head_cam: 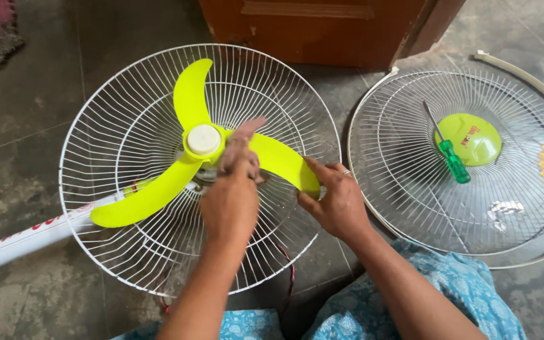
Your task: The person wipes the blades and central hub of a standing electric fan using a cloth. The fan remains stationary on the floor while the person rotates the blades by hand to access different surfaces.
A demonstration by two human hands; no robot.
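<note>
left hand (233,189): grip pressed on fan hub (204,141); right hand (335,200): grip pinching yellow blade (283,160) tip; rear grille (127,126) beneath; screwdriver (449,154) in front grille (410,189)

Both forearms are bare from wrist to elbow, with no sleeve, watch or bracelet showing on either. The left hand (233,189) wears nothing on the fingers that can be seen. The right hand (338,201) carries 1 thin, pale metal ring on a finger, near the knuckle. Along the bottom edge of the view the person's lap is covered by loose cloth in light blue-turquoise, printed all over with a small, paler floral or leaf pattern; it lies in soft folds under both forearms.
</note>
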